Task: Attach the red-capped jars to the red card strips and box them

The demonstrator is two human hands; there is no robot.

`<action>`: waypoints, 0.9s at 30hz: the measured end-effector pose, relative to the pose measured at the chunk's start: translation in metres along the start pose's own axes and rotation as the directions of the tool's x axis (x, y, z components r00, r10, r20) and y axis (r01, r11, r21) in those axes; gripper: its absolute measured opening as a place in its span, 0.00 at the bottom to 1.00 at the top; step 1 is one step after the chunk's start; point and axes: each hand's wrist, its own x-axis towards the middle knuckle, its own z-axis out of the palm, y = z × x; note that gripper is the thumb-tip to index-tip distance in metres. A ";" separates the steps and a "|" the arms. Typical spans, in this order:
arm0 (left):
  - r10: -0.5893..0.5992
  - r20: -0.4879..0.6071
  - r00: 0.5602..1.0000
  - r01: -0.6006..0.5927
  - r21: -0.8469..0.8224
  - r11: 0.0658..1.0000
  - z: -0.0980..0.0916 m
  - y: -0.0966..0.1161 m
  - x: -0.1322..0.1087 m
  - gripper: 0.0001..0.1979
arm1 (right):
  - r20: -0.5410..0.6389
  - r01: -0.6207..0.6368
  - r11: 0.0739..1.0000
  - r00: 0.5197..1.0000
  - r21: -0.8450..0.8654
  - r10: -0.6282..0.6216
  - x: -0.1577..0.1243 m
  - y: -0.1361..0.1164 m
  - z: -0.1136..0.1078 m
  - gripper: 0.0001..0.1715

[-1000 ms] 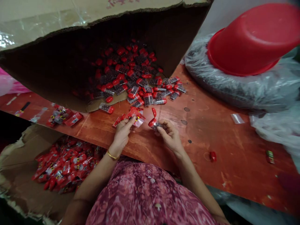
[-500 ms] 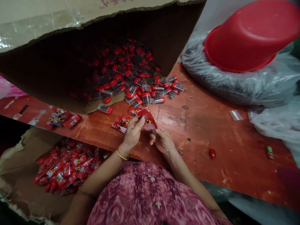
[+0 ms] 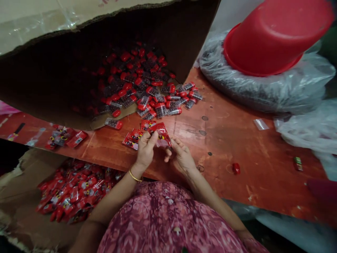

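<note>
A red printed packet (image 3: 162, 135) with a clear lower part is held up between my two hands above the table's front edge. My left hand (image 3: 145, 151) pinches its left side, thumb on top. At its lower right corner my right hand (image 3: 183, 156) is closed, with thumb and fingers at the edge. A small dark item there is mostly hidden by the fingers. Just beyond my left hand lie several flat red packets (image 3: 130, 139) on the table. Farther back are many small clear containers with red caps (image 3: 161, 110), dark inside.
A large cardboard box (image 3: 179, 38) lies open towards me, spilling containers onto the reddish table (image 3: 226, 140). Filled red packets (image 3: 76, 186) fill a lower carton at left. A red bucket (image 3: 271, 38) stands on a bagged bundle (image 3: 244, 91). A loose red cap (image 3: 236, 168) lies right.
The dark item seen at my right fingers is now mostly hidden at the packet's corner. My right fingers have closed up to the packet's edge. The whole view has shifted slightly.
</note>
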 end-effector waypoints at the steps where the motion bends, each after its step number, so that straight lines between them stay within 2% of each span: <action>1: 0.017 0.010 1.000 -0.017 -0.003 1.000 0.000 0.004 0.005 0.16 | -0.004 0.013 1.000 1.000 -0.028 -0.013 0.002 -0.001 -0.001 0.17; 3: 0.024 -0.019 1.000 -0.024 0.014 1.000 -0.001 0.011 0.012 0.17 | -0.022 0.052 0.995 0.998 -0.085 -0.054 0.002 -0.004 -0.005 0.17; 7: -0.060 -0.189 0.980 0.080 0.099 0.992 -0.011 0.018 0.021 0.19 | -0.040 0.135 0.969 0.988 -0.205 -0.146 -0.007 -0.005 -0.018 0.16; 9: -0.089 -0.202 0.975 0.117 0.134 0.984 -0.016 0.018 0.022 0.20 | -0.025 0.170 0.945 0.983 -0.278 -0.184 -0.013 -0.005 -0.024 0.16; 14: -0.062 -0.207 0.976 0.099 0.173 0.980 -0.018 0.017 0.020 0.20 | 0.035 0.214 0.896 0.975 -0.389 -0.217 -0.021 0.000 -0.031 0.16; 18: -0.198 -0.234 0.952 0.219 0.066 0.973 -0.016 0.024 0.020 0.18 | 0.070 0.235 0.869 0.971 -0.436 -0.228 -0.023 0.002 -0.035 0.16; 21: -0.187 -0.295 0.937 0.179 -0.053 0.982 -0.012 0.028 0.022 0.17 | 0.107 0.258 0.832 0.966 -0.492 -0.236 -0.022 0.001 -0.038 0.16; 24: -0.073 -0.234 0.970 0.073 -0.009 0.997 -0.001 0.028 0.024 0.17 | 0.156 0.289 0.756 0.957 -0.587 -0.244 -0.019 0.003 -0.040 0.16; 27: 0.035 -0.032 0.999 -0.025 0.288 0.957 0.012 0.027 0.026 0.16 | 0.202 0.375 0.648 0.923 -0.663 -0.327 -0.015 0.007 -0.040 0.13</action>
